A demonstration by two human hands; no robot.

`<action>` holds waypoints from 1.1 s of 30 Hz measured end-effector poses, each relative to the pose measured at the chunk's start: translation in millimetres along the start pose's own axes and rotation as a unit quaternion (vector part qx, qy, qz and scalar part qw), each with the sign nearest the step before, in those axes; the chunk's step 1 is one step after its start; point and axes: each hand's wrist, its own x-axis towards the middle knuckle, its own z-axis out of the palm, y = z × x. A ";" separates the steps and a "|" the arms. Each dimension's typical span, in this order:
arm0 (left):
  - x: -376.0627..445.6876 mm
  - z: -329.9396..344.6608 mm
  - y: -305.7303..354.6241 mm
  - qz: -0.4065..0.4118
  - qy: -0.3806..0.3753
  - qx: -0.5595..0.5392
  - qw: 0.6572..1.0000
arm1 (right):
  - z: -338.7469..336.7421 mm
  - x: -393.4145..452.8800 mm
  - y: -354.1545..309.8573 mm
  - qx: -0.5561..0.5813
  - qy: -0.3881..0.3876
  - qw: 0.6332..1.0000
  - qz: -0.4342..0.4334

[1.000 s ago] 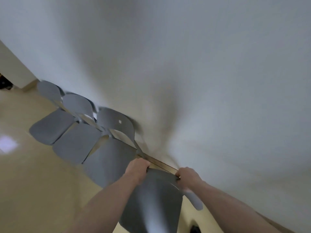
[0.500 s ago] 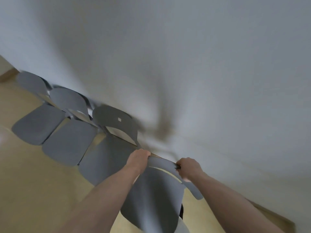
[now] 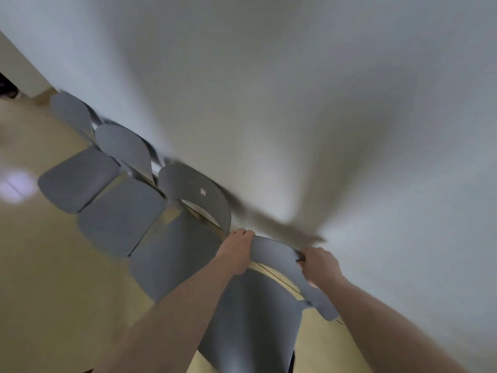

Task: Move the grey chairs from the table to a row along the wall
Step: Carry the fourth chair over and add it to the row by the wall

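Note:
Three grey chairs stand side by side against the white wall (image 3: 269, 103): the farthest (image 3: 75, 176), the middle one (image 3: 121, 214) and the nearest (image 3: 174, 254). A fourth grey chair (image 3: 255, 324) is right below me at the end of that row, its backrest close to the wall. My left hand (image 3: 238, 250) grips the left end of its backrest top. My right hand (image 3: 320, 266) grips the right end. The chair's legs are hidden under its seat.
A pale yellow floor (image 3: 48, 278) stretches to the left, with a bright light reflection (image 3: 13, 185). A wooden skirting strip runs along the wall's foot. A wall corner (image 3: 24, 74) and something dark (image 3: 6, 87) lie far left.
The view has swung and the picture is blurred. The chair in my hands sits a little closer to the wall and lines up with the row; both hands keep their grip.

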 end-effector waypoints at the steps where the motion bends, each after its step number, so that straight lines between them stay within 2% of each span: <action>1: 4.3 1.0 -1.2 -0.001 0.000 -0.005 1.000 | 0.4 5.1 2.5 0.002 0.005 1.000 0.006; 9: 38.0 15.8 1.1 -0.020 0.036 -0.029 0.999 | 11.0 37.3 22.7 0.026 0.051 0.998 0.008; 14: 42.2 12.8 12.9 -0.051 0.055 -0.024 0.997 | 17.5 35.6 31.6 0.045 0.020 0.999 0.014; 23: 60.9 5.6 12.9 -0.072 0.060 -0.014 0.996 | 39.2 -6.5 70.8 0.088 -0.034 0.984 0.150; 30: 71.0 -9.1 16.3 -0.125 0.038 0.007 0.991 | 36.7 12.1 66.8 0.128 -0.005 0.985 0.118; 33: 65.8 -7.5 16.8 -0.118 0.013 0.019 0.993 | 34.1 15.8 64.8 0.150 0.000 0.980 0.127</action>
